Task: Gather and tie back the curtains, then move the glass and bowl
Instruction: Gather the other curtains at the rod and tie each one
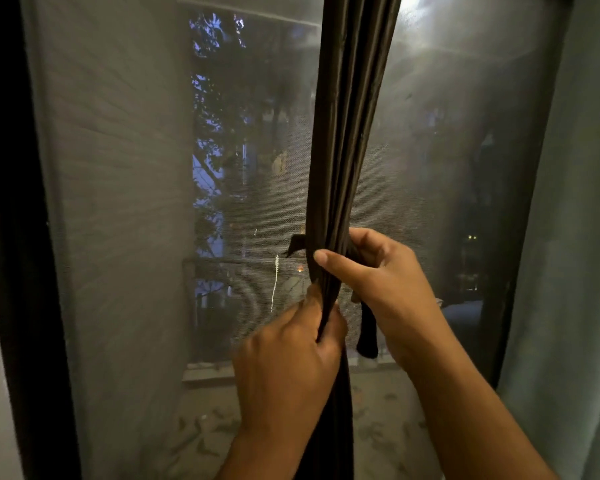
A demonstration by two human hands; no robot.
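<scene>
A dark brown curtain (347,133) hangs bunched into a narrow column in front of a mesh-screened window. My right hand (371,271) grips the bunch at mid height, thumb across its front. Just below, my left hand (291,351) holds the gathered folds. A dark tie strip (367,334) hangs behind my right hand, and a short end of it (294,244) sticks out to the left of the bunch. No glass or bowl is in view.
A grey mesh screen (125,202) covers the window, with trees and a balcony railing in the dusk behind it. A dark frame (18,237) runs down the left side. A pale blue-grey curtain (568,271) hangs at the right edge.
</scene>
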